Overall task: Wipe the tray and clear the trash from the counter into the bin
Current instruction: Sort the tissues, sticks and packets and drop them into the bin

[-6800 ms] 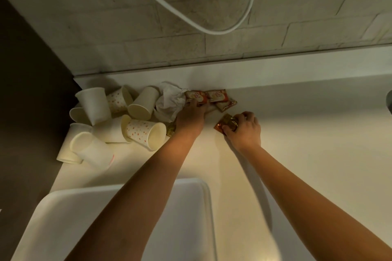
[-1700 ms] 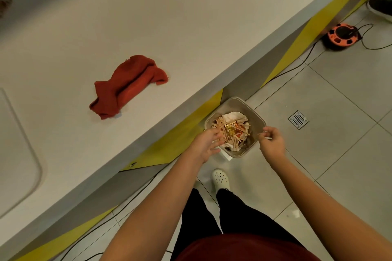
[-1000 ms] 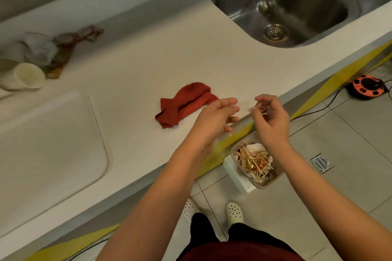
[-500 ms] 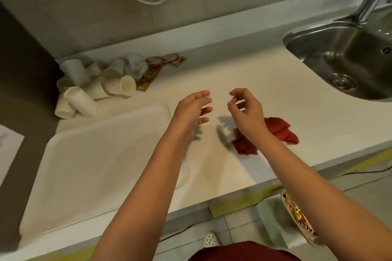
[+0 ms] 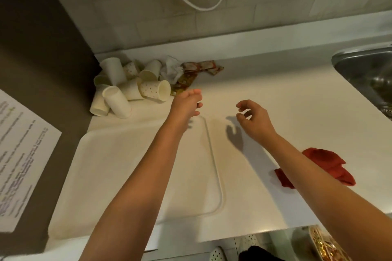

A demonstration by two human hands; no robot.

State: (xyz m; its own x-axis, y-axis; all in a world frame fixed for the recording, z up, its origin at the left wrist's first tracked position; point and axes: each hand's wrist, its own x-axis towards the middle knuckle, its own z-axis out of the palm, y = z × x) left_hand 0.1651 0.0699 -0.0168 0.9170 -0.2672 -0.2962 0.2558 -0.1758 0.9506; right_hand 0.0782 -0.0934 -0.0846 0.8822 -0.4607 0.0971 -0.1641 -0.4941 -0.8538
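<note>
White paper cups (image 5: 127, 89) lie heaped in the back left corner of the counter (image 5: 297, 112), and both hands have come back to them with nothing in them: a second or so ago they were down over the bin (image 5: 324, 246), letting go of a handful of wrappers, and the view has since swung up from the floor to the pile. The left hand (image 5: 186, 106) reaches with fingers loosely straight, just short of the nearest spotted cup; the right hand (image 5: 254, 121) hovers over bare counter, fingers relaxed and slightly curled, holding nothing. The two hands are apart.

So one load is in the bin, and I judge a second pick-up is about to start, since most of the trash is still here.

Counted: about nine cups (the heap overlaps, so the number is approximate), two or three of them spotted; one crumpled white napkin (image 5: 171, 70); some five red and gold sachets (image 5: 197, 70) beside it against the back ledge; one red cloth (image 5: 331, 167) lying on the counter to the right; one white tray (image 5: 118, 165) at the front left, with nothing on it; one bin, on the floor at the lower right, only its edge in view.
</note>
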